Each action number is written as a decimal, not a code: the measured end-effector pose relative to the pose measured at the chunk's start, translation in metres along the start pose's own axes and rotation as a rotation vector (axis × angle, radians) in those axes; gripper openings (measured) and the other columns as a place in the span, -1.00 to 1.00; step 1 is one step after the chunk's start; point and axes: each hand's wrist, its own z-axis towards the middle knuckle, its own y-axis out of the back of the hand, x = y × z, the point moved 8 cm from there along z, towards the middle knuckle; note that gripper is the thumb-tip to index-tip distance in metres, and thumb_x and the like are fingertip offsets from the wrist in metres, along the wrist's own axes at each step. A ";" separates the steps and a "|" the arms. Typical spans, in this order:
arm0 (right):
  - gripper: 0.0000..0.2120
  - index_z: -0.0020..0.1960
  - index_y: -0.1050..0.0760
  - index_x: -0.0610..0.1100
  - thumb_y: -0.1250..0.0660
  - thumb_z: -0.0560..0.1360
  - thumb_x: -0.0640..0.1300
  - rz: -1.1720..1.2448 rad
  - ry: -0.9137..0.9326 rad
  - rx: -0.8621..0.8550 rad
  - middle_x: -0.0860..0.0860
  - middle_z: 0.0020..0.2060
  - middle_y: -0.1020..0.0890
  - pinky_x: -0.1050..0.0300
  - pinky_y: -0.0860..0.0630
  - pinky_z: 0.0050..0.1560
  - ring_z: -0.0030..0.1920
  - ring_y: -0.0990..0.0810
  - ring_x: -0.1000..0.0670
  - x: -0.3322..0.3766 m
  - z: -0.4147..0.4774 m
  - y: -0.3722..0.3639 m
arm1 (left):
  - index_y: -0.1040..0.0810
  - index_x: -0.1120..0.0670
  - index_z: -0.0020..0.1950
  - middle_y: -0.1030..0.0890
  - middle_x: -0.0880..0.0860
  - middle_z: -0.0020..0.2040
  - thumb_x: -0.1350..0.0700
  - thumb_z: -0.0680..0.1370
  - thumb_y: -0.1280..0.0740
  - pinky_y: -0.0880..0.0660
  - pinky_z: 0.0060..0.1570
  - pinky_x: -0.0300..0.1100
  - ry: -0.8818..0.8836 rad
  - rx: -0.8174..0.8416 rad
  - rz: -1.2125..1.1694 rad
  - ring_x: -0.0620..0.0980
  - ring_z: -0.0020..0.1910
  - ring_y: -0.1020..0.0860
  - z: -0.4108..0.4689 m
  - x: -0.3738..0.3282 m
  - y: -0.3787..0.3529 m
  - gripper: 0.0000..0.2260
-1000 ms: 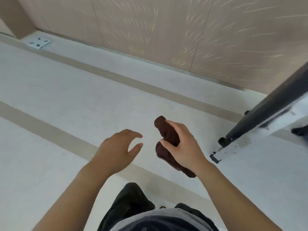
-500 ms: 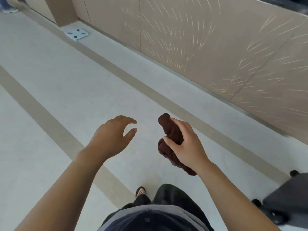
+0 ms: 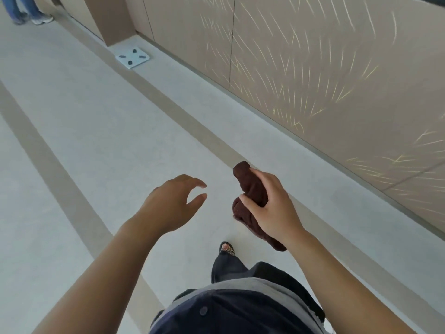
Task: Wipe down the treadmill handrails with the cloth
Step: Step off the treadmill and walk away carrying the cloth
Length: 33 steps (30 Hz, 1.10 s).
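Observation:
A bunched dark brown cloth (image 3: 249,186) is held in front of me at waist height, with my right hand (image 3: 273,208) shut around its middle; its ends stick out above and below the fingers. My left hand (image 3: 172,203) hovers a little to the left of the cloth, empty, fingers curved and apart, not touching it. No treadmill or handrail is in view.
A beige panelled wall (image 3: 313,68) runs along the right side. The pale floor has tan stripes (image 3: 72,201). A white bathroom scale (image 3: 133,57) lies on the floor by the wall. Another person's legs and shoes (image 3: 26,10) stand at the far left top.
The view has swung left, so the treadmill base seen at the right has left the frame. My hands keep the same pose, the cloth still in the right one.

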 end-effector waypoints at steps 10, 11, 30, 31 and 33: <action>-0.49 0.38 -0.29 0.05 -0.34 0.47 0.04 -0.011 0.164 0.279 0.11 0.29 -0.43 0.12 -0.35 0.31 0.28 -0.39 0.13 0.062 0.256 -0.079 | -0.44 -0.14 0.25 -0.47 -0.13 0.28 -0.12 0.55 -0.16 -0.46 0.06 -0.07 0.252 -0.118 -0.080 -0.11 -0.21 -0.49 0.156 0.128 0.110 -0.70; -0.49 0.39 -0.29 0.05 -0.33 0.47 0.04 -0.017 0.182 0.299 0.11 0.29 -0.43 0.11 -0.36 0.30 0.28 -0.39 0.12 0.070 0.280 -0.092 | -0.44 -0.14 0.25 -0.47 -0.13 0.28 -0.12 0.55 -0.16 -0.46 0.06 -0.07 0.267 -0.130 -0.088 -0.11 -0.23 -0.48 0.172 0.145 0.120 -0.70; -0.48 0.39 -0.28 0.06 -0.33 0.47 0.04 0.013 0.207 0.302 0.14 0.30 -0.41 0.20 -0.32 0.31 0.29 -0.38 0.16 0.213 0.738 -0.263 | -0.43 -0.15 0.27 -0.46 -0.16 0.29 -0.12 0.55 -0.15 -0.45 0.04 -0.09 0.266 -0.145 -0.015 -0.12 -0.21 -0.42 0.509 0.406 0.379 -0.70; -0.48 0.39 -0.28 0.06 -0.33 0.47 0.04 -0.008 0.218 0.312 0.13 0.30 -0.41 0.18 -0.33 0.31 0.29 -0.38 0.15 0.216 0.763 -0.275 | -0.43 -0.16 0.27 -0.46 -0.16 0.28 -0.12 0.55 -0.15 -0.45 0.04 -0.09 0.267 -0.148 -0.012 -0.13 -0.20 -0.41 0.531 0.421 0.391 -0.70; -0.47 0.40 -0.27 0.06 -0.32 0.47 0.04 -0.060 0.250 0.336 0.10 0.30 -0.41 0.13 -0.34 0.32 0.29 -0.39 0.11 0.225 0.815 -0.299 | -0.43 -0.16 0.27 -0.46 -0.16 0.28 -0.12 0.55 -0.15 -0.45 0.04 -0.09 0.275 -0.154 -0.004 -0.13 -0.21 -0.41 0.574 0.453 0.415 -0.70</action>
